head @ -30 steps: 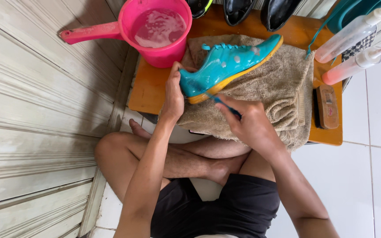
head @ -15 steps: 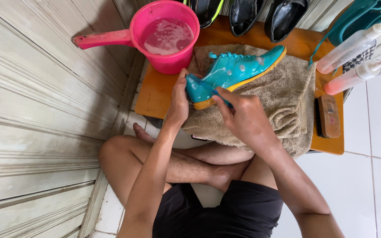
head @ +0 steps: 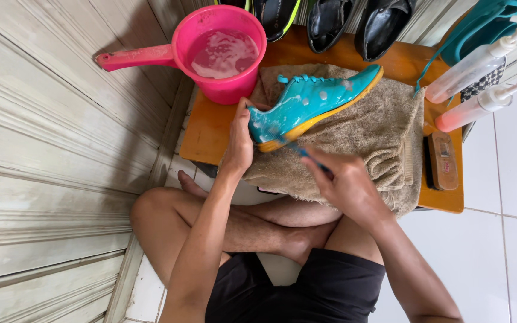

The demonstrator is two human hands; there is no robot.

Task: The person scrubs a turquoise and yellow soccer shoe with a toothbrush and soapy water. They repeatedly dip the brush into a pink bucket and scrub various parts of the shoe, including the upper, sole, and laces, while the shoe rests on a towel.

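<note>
Teal shoe (head: 312, 104), sudsy, with a yellow sole edge, lying on its side on a brown towel (head: 372, 137) spread over a low orange counter (head: 207, 128). The left hand (head: 240, 140) grips the heel, fingers closed around it. The right hand (head: 345, 182) holds a small blue brush (head: 306, 154) at the sole, fingers wrapped on its handle. A pink scoop (head: 219, 51) of soapy water stands at the counter's corner. Pale panelled wall at left; white tiled floor (head: 504, 239).
</note>
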